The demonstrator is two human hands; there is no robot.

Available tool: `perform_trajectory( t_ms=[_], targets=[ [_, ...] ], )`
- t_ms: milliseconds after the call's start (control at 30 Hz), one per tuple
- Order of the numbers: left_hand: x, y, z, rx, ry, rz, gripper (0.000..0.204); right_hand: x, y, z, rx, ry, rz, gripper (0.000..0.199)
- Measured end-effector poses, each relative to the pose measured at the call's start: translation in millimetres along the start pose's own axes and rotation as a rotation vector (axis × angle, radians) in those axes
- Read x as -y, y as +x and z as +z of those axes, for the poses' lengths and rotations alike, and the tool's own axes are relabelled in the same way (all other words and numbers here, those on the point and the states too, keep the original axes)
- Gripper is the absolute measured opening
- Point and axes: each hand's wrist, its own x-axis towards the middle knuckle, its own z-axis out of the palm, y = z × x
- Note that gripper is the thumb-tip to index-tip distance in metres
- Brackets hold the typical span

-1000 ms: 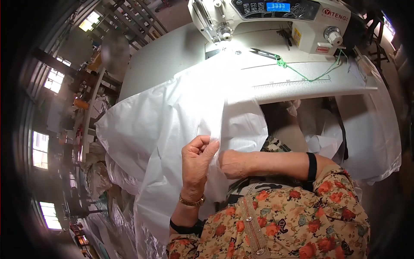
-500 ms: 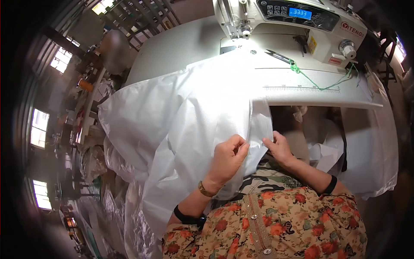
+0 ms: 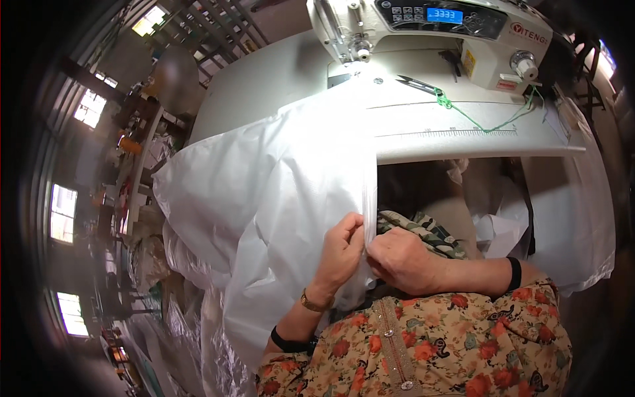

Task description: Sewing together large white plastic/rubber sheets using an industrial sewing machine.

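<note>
Both hands, left [image 3: 340,248] and right [image 3: 400,259], apparently pinch white fabric [image 3: 278,192] edge below sewing machine [image 3: 430,30].

Both hands [image 3: 370,255] on white fabric [image 3: 291,178]

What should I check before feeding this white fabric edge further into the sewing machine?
1. Both hands on the edge: left hand and right hand pinch the white fabric edge together: ok.
2. Fabric reaches the needle area of the sewing machine: ok.
3. Edge flat up to the needle: cannot tell.
4. Snips lying beside the fabric path, apart from it: ok.
5. Loose green thread on the table, off the fabric: ok.
</note>
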Motion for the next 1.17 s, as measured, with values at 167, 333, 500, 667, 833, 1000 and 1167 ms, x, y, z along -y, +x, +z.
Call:
perform_trajectory(
  t_ms=[167,333,500,667,833,1000,1167],
  targets=[
    [-1,-8,1,-0.079,-0.097,-0.113,0.009,-3,-1,0,0.098,-0.113,-0.133,0.018],
    [-34,-7,-29,-0.138,0.178,0.008,0.006,-51,22,3,-0.201,0.624,0.34,0.021],
    [-103,8,-62,-0.115,0.605,0.258,0.005,-66,125,54,-0.094,0.56,0.385,0.018],
    [-121,14,-61,0.184,1.126,0.513,0.01,-27,151,107,0.382,0.377,-0.246,0.018],
    [-73,8,-53,0.336,1.163,0.472,0.008,-65,86,81,0.452,0.178,0.148,0.024],
    [-46,8,-53,0.319,1.004,0.361,0.01,-90,78,-26,0.159,-0.415,0.128,0.024],
    [-55,24,-55,0.467,0.663,0.123,0.022,-100,113,-58,-0.102,-0.655,-0.234,0.018]
  ],
)
